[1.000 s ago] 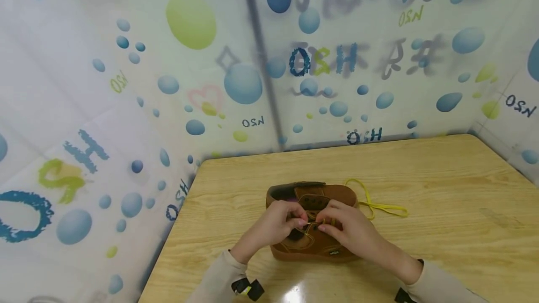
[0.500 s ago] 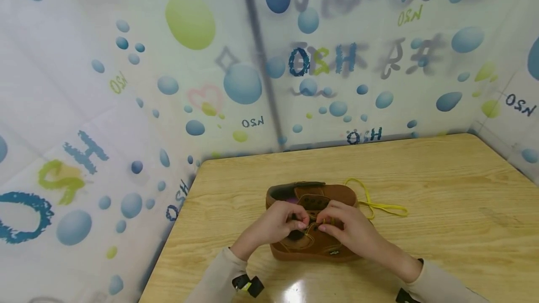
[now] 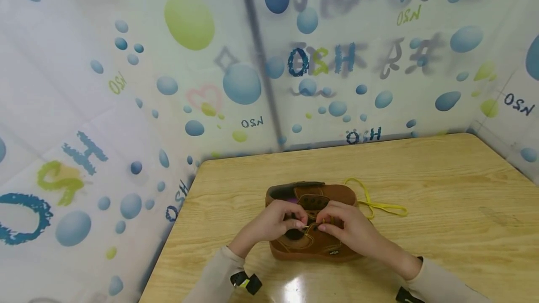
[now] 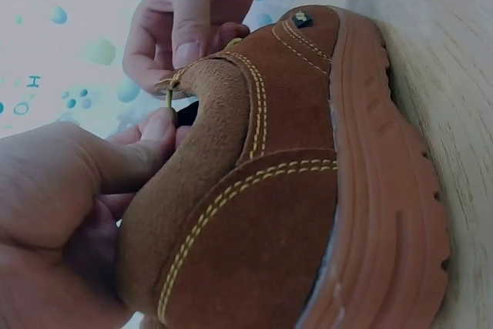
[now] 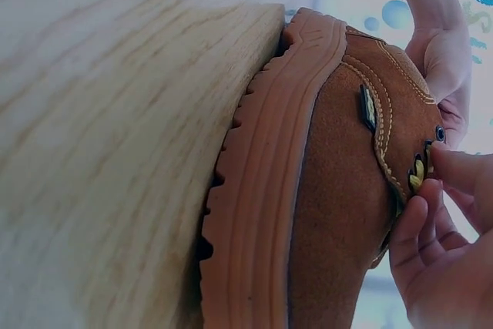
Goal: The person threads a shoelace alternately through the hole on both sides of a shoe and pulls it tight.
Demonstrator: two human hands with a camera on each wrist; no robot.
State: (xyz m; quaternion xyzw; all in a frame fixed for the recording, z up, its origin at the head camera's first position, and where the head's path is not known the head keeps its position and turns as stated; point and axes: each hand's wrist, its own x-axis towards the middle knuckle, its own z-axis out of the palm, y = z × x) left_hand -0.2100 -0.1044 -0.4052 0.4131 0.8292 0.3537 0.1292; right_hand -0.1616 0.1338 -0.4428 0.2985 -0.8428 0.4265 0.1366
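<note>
A brown suede shoe (image 3: 311, 247) with a yellow shoelace (image 3: 389, 208) sits on the table, its toe toward the right. With thumb and forefinger, my left hand (image 3: 280, 221) pinches the thin end of the lace (image 4: 169, 98) beside the ankle opening. My right hand (image 3: 351, 228) grips the eyelet flap of the shoe with thumb and fingertips, close to the left fingers. In the right wrist view, yellow lace (image 5: 418, 175) runs through the eyelets next to the right fingertips. The fingers hide part of the lacing.
The shoe's tongue (image 3: 313, 201) stands up behind the hands. The lace's other end lies loose on the wooden table (image 3: 442, 191), right of the toe. A patterned curtain (image 3: 337, 83) hangs behind the table and along its left side.
The left fingertips have shifted slightly by the eyelets; the lace bit between the hands is hidden half a second ago and shows again now. The right hand and the shoe stay put.
</note>
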